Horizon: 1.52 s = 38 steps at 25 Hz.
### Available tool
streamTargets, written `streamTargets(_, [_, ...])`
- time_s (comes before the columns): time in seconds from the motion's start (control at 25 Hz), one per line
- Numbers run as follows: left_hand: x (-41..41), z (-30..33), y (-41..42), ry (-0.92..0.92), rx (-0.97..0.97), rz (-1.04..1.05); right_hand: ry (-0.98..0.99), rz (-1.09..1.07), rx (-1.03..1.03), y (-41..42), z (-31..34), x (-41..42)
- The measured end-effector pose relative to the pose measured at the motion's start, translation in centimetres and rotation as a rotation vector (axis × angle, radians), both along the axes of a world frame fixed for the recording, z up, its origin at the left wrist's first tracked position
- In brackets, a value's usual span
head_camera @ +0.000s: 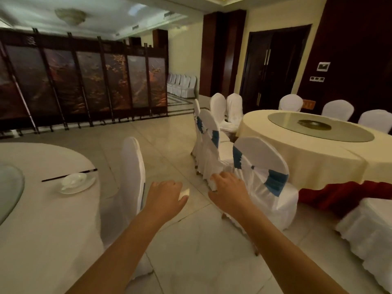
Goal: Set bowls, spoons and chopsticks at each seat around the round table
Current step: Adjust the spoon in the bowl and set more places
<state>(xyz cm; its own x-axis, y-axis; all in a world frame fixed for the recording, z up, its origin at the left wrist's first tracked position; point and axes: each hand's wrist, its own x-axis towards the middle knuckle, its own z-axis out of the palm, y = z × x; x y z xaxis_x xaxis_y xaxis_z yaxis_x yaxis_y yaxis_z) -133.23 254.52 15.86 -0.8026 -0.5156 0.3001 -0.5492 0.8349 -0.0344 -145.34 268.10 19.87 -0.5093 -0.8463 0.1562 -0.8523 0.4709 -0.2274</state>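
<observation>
A round table (42, 219) with a white cloth fills the lower left. One seat on it holds a white plate (84, 186) with a bowl and spoon (74, 179), and dark chopsticks (70, 175) lie just beyond the plate. My left hand (165, 197) hangs over the floor with loosely curled fingers and holds nothing I can make out; a pale glint shows by its thumb. My right hand (230, 193) reaches forward, fingers relaxed, in front of a chair cover. A second round table (318, 166) with a cream cloth stands at the right, with no tableware on it.
A white-covered chair (131, 177) stands at the left table. Chairs with blue sashes (261, 172) ring the cream table, which carries a glass turntable (320, 128). A folding screen (84, 81) lines the back left. Tiled floor (169, 141) runs between the tables. Red cloth (339, 196) lies at the right.
</observation>
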Motion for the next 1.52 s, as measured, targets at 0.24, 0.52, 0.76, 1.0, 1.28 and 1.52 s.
streamTargets(0.24, [-10.1,-0.7,-6.5,0.012,0.057,0.095,0.017,0.127,0.036,-8.6,-0.9,-11.7])
streamTargets(0.52, [-18.7,-3.3,-18.9,0.070,0.046,0.130,0.026,0.169,0.043,-22.0,-4.3,-20.9])
streamTargets(0.76, [-25.2,-2.1,-31.0,0.143,0.012,0.136,0.033,0.224,-0.021,-34.8,-2.8,-27.5])
streamTargets(1.0, [-29.1,-3.0,-39.2,0.119,0.001,0.291,0.074,0.373,-0.088,-46.3,-5.4,-31.6])
streamTargets(1.28, [-30.3,-2.5,-47.7,0.177,-0.050,0.721,0.158,0.799,-0.180,-62.0,-5.9,-33.9])
streamTargets(1.52, [-24.4,-1.8,-48.8,0.108,-0.087,1.154,0.228,1.165,-0.286,-70.2,-5.4,-28.3])
